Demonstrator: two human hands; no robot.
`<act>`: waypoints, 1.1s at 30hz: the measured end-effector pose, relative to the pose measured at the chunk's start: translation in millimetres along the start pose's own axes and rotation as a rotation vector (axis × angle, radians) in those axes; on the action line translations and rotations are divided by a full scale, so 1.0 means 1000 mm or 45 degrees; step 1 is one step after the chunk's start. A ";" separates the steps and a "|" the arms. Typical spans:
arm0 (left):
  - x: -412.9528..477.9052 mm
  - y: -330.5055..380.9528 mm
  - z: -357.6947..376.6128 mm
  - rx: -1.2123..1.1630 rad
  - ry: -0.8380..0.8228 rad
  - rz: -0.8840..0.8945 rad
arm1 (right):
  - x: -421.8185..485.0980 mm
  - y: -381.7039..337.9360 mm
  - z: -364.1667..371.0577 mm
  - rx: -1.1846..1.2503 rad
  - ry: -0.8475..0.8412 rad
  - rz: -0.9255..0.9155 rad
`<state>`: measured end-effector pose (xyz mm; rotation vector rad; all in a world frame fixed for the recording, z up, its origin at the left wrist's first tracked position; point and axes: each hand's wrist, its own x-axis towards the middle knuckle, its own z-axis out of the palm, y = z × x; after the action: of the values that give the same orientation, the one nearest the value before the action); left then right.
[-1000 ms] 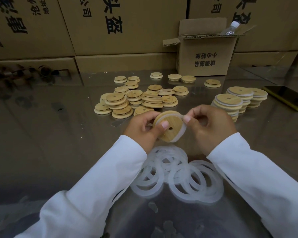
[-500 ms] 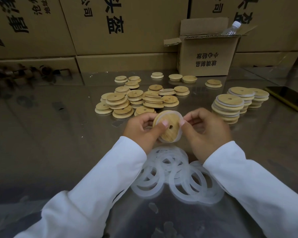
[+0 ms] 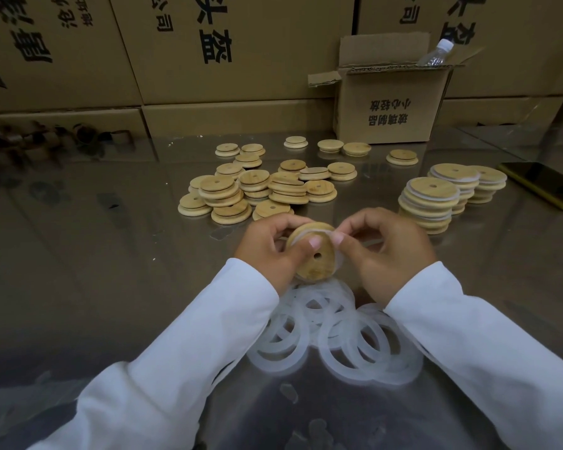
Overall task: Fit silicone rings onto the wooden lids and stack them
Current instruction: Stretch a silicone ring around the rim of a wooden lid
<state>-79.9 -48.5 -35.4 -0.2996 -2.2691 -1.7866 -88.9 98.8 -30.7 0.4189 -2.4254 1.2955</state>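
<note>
Vs 1 s ago, the silicone ring (image 3: 338, 258) no longer stands off to the right of the wooden lid (image 3: 316, 266). It now hugs most of the rim, so this fit looks nearly done and stacking comes next. L to R: left hand (image 3: 264, 254) is curled round the lid, thumb on its face, holding it tilted above the loose rings (image 3: 368, 350). Right hand (image 3: 394, 254) is curled, thumb & fingertips pinching the ring at the lid's upper-right edge. Finished stacks (image 3: 426, 199) sit further right.

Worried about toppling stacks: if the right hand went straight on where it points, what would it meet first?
The right hand would likely meet the wooden lid that the left hand holds; the ringed stacks lie aside, out of line.
</note>
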 end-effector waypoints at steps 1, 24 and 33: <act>0.000 0.001 0.000 0.010 0.000 0.009 | 0.001 0.000 -0.001 0.009 0.005 0.015; 0.003 0.001 -0.001 -0.281 0.076 -0.173 | -0.002 0.001 0.002 0.121 0.133 -0.013; 0.004 0.002 -0.003 -0.175 0.057 -0.080 | 0.004 0.001 0.000 0.122 0.083 0.137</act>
<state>-83.4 -51.4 -31.6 -0.2126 -2.1522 -1.9651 -92.8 99.1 -29.2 0.2704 -2.3676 1.4520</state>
